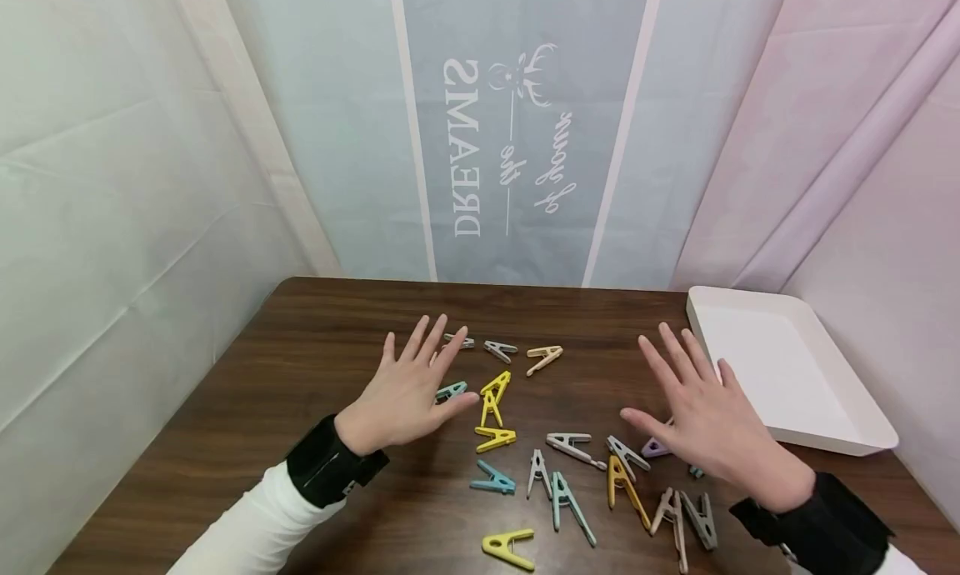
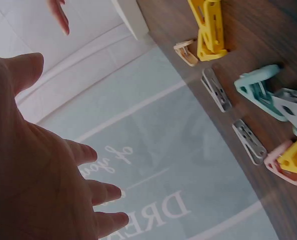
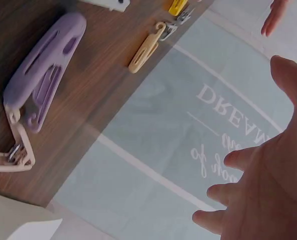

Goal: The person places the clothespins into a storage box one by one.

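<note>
Seemingly pre-grasp: left hand and right hand hover, spread, empty.
Clothespins dot the desk; lifting one likely calls for a pinch.

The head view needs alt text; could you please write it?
A person's left hand and right hand, fingers spread, are held over a dark wooden table scattered with colorful clothespins; a white tray sits at the right.
</note>
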A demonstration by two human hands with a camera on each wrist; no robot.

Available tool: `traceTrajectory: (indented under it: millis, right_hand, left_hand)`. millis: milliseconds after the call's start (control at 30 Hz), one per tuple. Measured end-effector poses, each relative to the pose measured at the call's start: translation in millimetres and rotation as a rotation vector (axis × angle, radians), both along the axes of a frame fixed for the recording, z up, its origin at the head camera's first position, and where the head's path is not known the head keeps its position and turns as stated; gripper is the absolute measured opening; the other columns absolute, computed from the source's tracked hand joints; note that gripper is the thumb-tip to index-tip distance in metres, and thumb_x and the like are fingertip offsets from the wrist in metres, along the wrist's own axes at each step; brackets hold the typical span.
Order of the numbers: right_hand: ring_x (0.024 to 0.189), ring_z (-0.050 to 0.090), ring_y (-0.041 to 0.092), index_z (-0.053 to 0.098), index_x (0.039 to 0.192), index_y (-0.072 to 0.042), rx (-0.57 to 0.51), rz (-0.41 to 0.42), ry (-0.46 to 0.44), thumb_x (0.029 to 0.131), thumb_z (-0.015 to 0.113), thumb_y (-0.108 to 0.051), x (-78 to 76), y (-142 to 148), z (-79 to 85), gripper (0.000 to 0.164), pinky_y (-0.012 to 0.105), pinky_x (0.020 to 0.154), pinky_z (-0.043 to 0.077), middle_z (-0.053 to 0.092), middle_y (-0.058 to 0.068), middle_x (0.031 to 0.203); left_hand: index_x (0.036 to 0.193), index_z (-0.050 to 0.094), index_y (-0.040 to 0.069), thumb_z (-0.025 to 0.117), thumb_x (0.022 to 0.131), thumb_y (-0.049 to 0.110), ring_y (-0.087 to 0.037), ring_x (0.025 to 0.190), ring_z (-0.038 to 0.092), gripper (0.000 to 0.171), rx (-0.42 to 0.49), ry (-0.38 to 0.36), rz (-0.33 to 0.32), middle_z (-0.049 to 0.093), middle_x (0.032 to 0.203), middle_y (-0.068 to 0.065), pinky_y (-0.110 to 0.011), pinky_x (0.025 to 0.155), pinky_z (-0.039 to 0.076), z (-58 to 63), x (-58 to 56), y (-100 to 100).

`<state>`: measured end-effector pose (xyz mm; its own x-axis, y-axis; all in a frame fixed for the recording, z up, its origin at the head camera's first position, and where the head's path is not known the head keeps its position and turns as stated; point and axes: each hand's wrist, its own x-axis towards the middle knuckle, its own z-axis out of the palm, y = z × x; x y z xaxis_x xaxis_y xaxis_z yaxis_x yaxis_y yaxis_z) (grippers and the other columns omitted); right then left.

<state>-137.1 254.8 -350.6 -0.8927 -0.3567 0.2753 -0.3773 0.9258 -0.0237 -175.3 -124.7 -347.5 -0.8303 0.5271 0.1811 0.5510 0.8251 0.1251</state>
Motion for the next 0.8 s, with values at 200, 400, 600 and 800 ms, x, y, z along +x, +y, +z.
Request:
traceTrajectory:
  millis: [200, 400, 600, 800]
  right_hand:
    - [0.140, 0.013, 0.048, 0.022, 0.153, -0.002, 0.027, -0.063, -0.061, 0.089, 0.054, -0.064, -17.6, 10.8, 7.2, 0.094, 0.074, 0.095, 0.020, 0.011, 0.026, 0.157]
    - [0.137, 0.014, 0.053, 0.022, 0.152, 0.001, 0.020, -0.118, -0.105, 0.091, 0.051, -0.063, -34.8, 28.3, 7.8, 0.093, 0.074, 0.092, 0.020, 0.013, 0.031, 0.154]
    - [0.134, 0.014, 0.057, 0.021, 0.151, 0.004, 0.025, -0.169, -0.145, 0.093, 0.047, -0.064, -48.4, 49.1, 6.5, 0.094, 0.076, 0.089, 0.021, 0.014, 0.036, 0.151]
    - [0.132, 0.010, 0.061, 0.017, 0.149, 0.009, 0.015, -0.228, -0.228, 0.094, 0.041, -0.066, -61.8, 67.9, 8.3, 0.097, 0.078, 0.089, 0.017, 0.011, 0.041, 0.148]
  left_hand:
    - [0.157, 0.012, 0.019, 0.040, 0.096, 0.064, -0.028, 0.147, -0.003, 0.081, -0.018, -0.003, -0.029, 0.004, 0.161, -0.012, -0.068, 0.106, 0.007, 2.6, -13.1, 14.3]
    - [0.157, 0.010, 0.020, 0.040, 0.096, 0.064, -0.028, 0.147, -0.004, 0.081, -0.030, 0.002, -0.055, 0.002, 0.161, -0.011, -0.067, 0.107, 0.005, 8.8, -30.3, 28.2]
    - [0.157, 0.009, 0.021, 0.039, 0.095, 0.065, -0.028, 0.147, -0.006, 0.082, -0.081, 0.024, -0.070, 0.002, 0.161, -0.011, -0.066, 0.107, 0.005, 12.2, -45.1, 41.8]
    - [0.157, 0.007, 0.023, 0.033, 0.095, 0.069, -0.027, 0.147, -0.006, 0.082, -0.157, 0.013, -0.072, 0.001, 0.162, -0.009, -0.064, 0.109, 0.005, 12.7, -58.6, 61.4]
